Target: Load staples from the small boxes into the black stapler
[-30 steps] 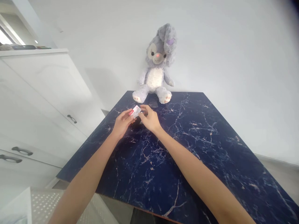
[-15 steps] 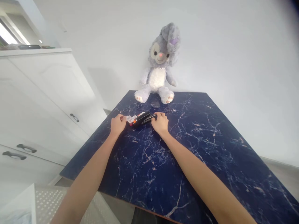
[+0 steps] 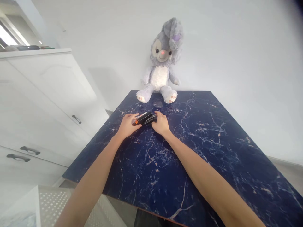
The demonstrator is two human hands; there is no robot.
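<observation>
On the blue marble-patterned table (image 3: 151,176), a small black box (image 3: 144,117) with orange and white patches lies slanted between my hands. My left hand (image 3: 129,124) is closed around its left end, thumb on the near side and fingers on the far side. A slim, shiny black thing (image 3: 149,119) with silvery lines lies against the box's near side; its kind is too small to tell. Its right end is in my right hand (image 3: 161,123), whose fingers are bent and closed around it. The fingers hide both gripped ends.
A grey plush rabbit (image 3: 159,71) sits at the table's far edge against the white wall. White cabinets (image 3: 40,107) with dark handles stand at the left. A white perforated piece (image 3: 53,203) shows below the table's near left edge.
My left hand has moved right, from pinching a white flap or paper at the box's end to gripping the box itself. The white piece is now out of sight. My right hand has barely shifted.
</observation>
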